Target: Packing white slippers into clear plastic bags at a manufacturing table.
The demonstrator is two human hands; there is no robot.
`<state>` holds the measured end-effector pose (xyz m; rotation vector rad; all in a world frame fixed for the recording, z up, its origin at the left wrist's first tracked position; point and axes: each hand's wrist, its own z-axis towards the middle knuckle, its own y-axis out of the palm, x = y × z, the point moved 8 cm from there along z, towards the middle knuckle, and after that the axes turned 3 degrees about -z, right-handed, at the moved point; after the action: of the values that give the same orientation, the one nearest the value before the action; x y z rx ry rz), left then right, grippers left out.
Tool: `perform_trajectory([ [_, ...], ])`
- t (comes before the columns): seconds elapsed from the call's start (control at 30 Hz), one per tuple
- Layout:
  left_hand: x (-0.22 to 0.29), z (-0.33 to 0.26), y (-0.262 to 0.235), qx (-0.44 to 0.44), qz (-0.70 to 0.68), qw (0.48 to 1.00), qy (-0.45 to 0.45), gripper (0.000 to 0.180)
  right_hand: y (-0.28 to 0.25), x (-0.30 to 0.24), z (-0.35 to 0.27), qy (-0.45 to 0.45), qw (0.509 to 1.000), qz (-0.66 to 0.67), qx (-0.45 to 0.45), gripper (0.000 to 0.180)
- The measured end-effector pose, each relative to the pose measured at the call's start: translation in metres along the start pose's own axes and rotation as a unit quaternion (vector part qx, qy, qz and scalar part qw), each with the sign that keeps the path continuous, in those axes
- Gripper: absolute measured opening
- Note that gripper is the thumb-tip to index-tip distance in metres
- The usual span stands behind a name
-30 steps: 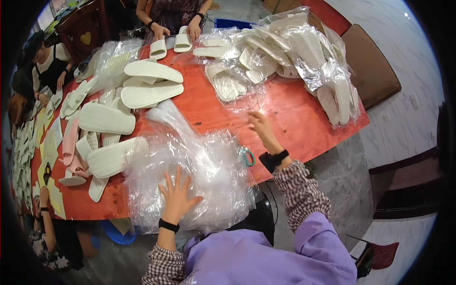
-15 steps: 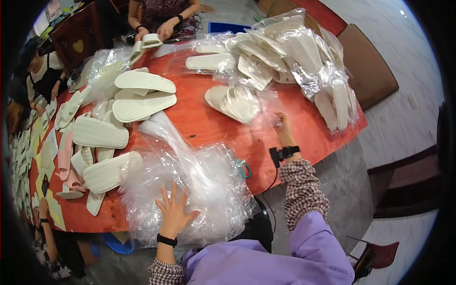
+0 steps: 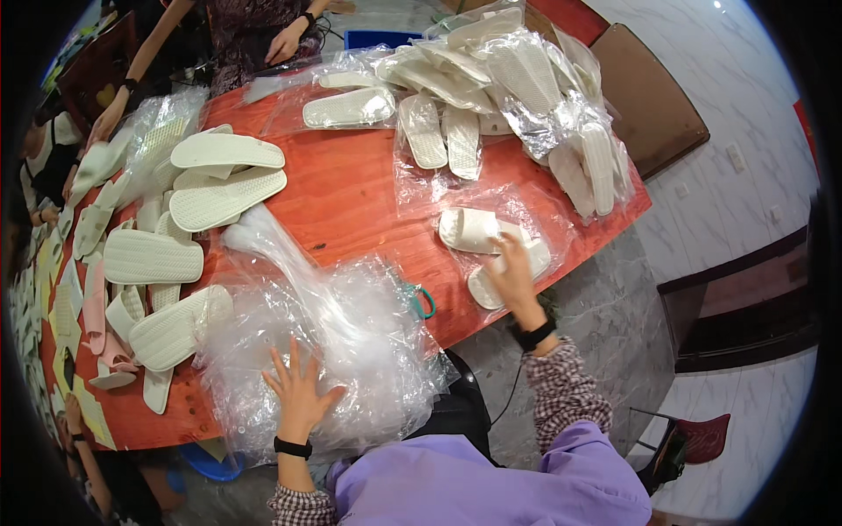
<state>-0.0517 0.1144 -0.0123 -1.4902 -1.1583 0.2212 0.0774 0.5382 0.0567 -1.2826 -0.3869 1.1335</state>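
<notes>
My left hand (image 3: 300,390) lies flat with spread fingers on a big heap of clear plastic bags (image 3: 324,342) at the near edge of the red wooden table (image 3: 351,202). My right hand (image 3: 513,273) rests on a bagged pair of white slippers (image 3: 491,250) near the table's right front edge; its fingers press on the lower slipper. A teal ring-shaped item (image 3: 423,301) sits just right of the bag heap, between my two hands.
Loose white slippers (image 3: 219,175) cover the left of the table. Bagged slippers (image 3: 517,88) pile up at the far right. Another person's hands (image 3: 285,42) work at the far edge. More people sit along the left. A brown chair (image 3: 649,96) stands beyond the right corner.
My right hand drew a bagged slipper pair from farther back toward the near right edge and now rests on it. My left hand stayed on the bag heap, shifting slightly.
</notes>
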Motion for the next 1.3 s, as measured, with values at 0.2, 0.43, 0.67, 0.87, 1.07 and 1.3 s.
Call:
perform_trajectory([
  [0.2,0.016,0.010,0.003,-0.024,-0.004,1.000,0.014,0.091,0.067,-0.016,0.013,0.044,0.979,-0.191,-0.048,0.083],
  [0.43,-0.009,0.001,-0.001,0.002,0.007,0.999,-0.033,0.087,0.102,0.007,0.051,-0.045,0.944,-0.313,-0.096,0.049],
  [0.67,-0.005,0.000,0.009,0.069,0.013,0.997,0.031,0.088,0.046,-0.005,0.044,-0.167,0.972,-0.159,-0.047,0.025],
  [0.87,-0.006,-0.011,0.006,0.084,-0.015,0.995,0.045,0.086,-0.059,-0.128,0.079,-0.185,0.981,0.054,0.015,0.021],
  [1.07,-0.006,-0.008,0.009,0.139,-0.031,0.987,0.070,0.091,-0.118,-0.301,0.150,-0.069,0.869,0.489,-0.028,0.066],
  [1.3,-0.005,-0.004,0.016,0.133,-0.062,0.986,0.074,0.092,-0.007,-0.618,0.198,-0.417,0.778,0.461,-0.096,0.052],
])
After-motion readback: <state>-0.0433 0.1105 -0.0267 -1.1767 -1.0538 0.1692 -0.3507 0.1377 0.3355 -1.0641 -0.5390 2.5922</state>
